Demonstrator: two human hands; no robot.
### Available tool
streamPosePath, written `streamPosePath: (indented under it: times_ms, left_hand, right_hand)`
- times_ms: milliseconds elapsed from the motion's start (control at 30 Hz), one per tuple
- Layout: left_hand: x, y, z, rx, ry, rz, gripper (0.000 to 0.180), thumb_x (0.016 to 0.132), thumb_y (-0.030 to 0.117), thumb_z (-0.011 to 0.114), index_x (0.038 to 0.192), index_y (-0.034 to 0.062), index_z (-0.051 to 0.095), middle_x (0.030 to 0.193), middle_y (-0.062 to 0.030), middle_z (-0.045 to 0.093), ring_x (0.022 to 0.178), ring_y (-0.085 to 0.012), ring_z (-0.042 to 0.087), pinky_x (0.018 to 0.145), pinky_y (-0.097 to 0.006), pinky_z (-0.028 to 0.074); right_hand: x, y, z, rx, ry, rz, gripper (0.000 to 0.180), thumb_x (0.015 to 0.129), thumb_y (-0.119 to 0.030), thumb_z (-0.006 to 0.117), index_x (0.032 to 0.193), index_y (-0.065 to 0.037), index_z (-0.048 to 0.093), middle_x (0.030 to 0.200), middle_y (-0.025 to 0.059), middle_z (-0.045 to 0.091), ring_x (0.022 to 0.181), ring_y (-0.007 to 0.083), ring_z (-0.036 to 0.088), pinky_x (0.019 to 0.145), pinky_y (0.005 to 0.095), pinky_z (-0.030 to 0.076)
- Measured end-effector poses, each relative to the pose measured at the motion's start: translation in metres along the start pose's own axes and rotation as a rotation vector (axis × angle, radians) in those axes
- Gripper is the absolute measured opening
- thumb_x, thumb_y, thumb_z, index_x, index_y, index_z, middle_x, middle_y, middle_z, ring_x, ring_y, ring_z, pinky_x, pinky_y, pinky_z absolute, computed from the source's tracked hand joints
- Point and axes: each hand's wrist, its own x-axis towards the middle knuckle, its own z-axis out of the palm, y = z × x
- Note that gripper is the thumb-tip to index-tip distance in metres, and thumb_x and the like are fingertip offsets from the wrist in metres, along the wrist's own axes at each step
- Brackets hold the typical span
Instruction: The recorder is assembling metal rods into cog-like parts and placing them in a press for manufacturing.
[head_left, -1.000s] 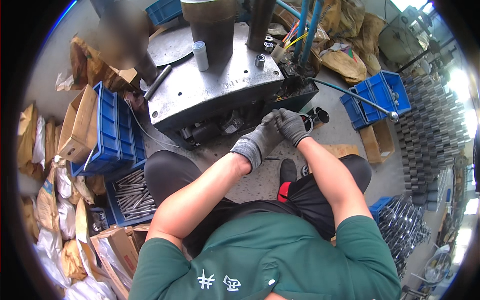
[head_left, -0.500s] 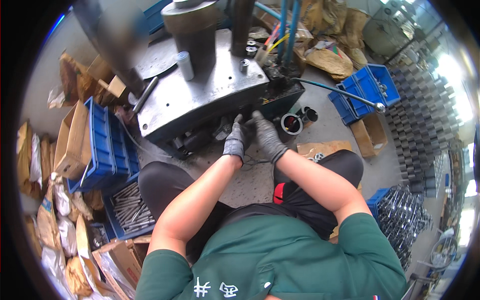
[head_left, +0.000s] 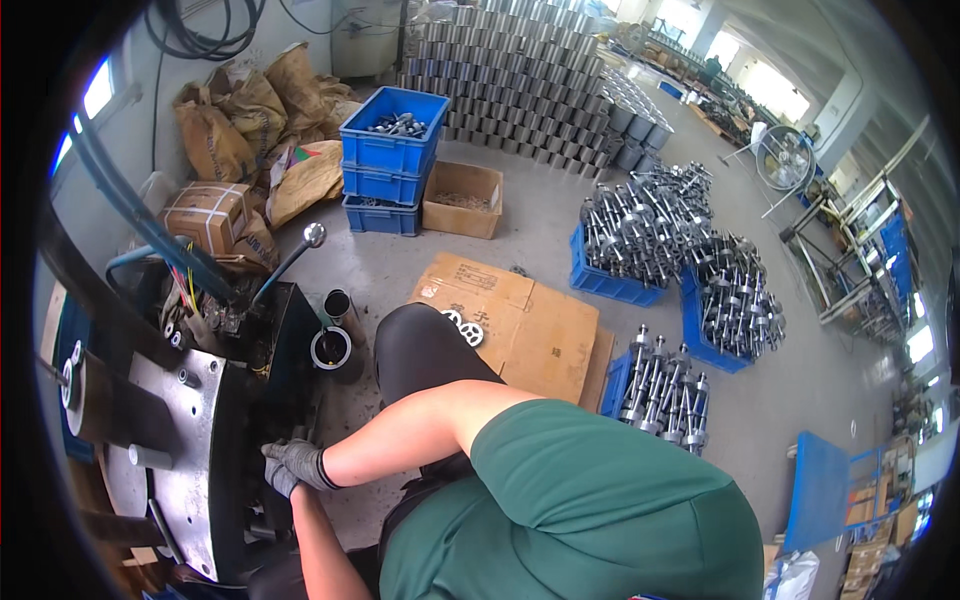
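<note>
Two gloved hands work at the near left, pressed against the dark front edge of a press machine (head_left: pixel 190 450). The machine is a heavy grey steel block with a flat plate face, bolt heads and a short cylindrical peg. The left hand (head_left: pixel 281 478) wears a grey knit glove and lies just below the right hand (head_left: pixel 298 461), the two touching. Both hands curl inward at the machine's edge; what they grasp is hidden, so it cannot be told whether either is clenched on a part.

Just beyond the hands, two short metal cylinders stand on the concrete floor (head_left: pixel 540 230): one wide ring (head_left: pixel 330 350) with a bright rim and one narrower tube (head_left: pixel 338 305) behind it. One lever with a round chrome knob (head_left: pixel 314 235) rises from the machine.

Far left, several brown woven sacks (head_left: pixel 250 110) slump against the wall beside one taped cardboard box (head_left: pixel 205 215). Two blue plastic crates (head_left: pixel 392 155) are stacked, the top one holding small grey metal pieces. One open cardboard box (head_left: pixel 462 198) sits to their right. Flattened cardboard sheets (head_left: pixel 520 310) lie in the middle.

To the right, three blue crates hold upright ribbed steel shafts (head_left: pixel 665 385). Far back, rows of dull metal cans (head_left: pixel 530 70) are stacked in tiers.
</note>
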Motion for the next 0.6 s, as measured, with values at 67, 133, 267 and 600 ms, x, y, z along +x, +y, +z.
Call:
streamPosePath:
  times_ms: [67, 133, 267, 600]
  left_hand:
    - [0.013, -0.016, -0.003, -0.486, -0.063, -0.201, 0.05, 0.112, 0.04, 0.035, 0.114, -0.0011, 0.064, 0.11, -0.0186, 0.074, 0.104, -0.0354, 0.073, 0.089, -0.044, 0.057]
    - [0.008, -0.025, -0.004, -0.109, -0.049, -0.088, 0.051, 0.112, 0.039, 0.034, 0.113, -0.0013, 0.065, 0.109, -0.0179, 0.074, 0.103, -0.0343, 0.072, 0.089, -0.044, 0.057]
    - [-0.021, -0.008, 0.026, -0.099, -0.032, 0.002, 0.039, 0.109, 0.028, 0.039, 0.112, -0.0004, 0.065, 0.109, -0.017, 0.073, 0.1, -0.0316, 0.072, 0.091, -0.043, 0.058]
    - [-0.063, -0.009, 0.029, -0.073, -0.078, 0.26, 0.022, 0.099, 0.008, 0.048, 0.113, -0.0011, 0.061, 0.101, -0.0214, 0.071, 0.088, -0.0328, 0.072, 0.082, -0.044, 0.062]
  right_hand:
    - [0.002, 0.002, 0.005, -0.048, 0.031, 0.028, 0.018, 0.103, -0.023, 0.054, 0.098, -0.013, 0.068, 0.094, 0.0081, 0.064, 0.089, 0.0161, 0.058, 0.082, 0.0362, 0.052]
    - [-0.005, -0.003, 0.014, -0.099, 0.057, 0.036, 0.018, 0.103, -0.023, 0.054, 0.099, -0.013, 0.069, 0.095, 0.0075, 0.065, 0.09, 0.0158, 0.058, 0.082, 0.036, 0.052]
    - [-0.018, -0.007, 0.051, -0.212, 0.111, 0.034, 0.017, 0.103, -0.023, 0.055, 0.102, -0.013, 0.069, 0.095, 0.0064, 0.066, 0.09, 0.0152, 0.059, 0.082, 0.0355, 0.052]
    - [-0.071, -0.049, 0.018, -0.417, 0.341, 0.092, 0.019, 0.102, -0.023, 0.057, 0.108, -0.012, 0.071, 0.097, 0.0036, 0.069, 0.091, 0.0138, 0.06, 0.083, 0.0343, 0.052]
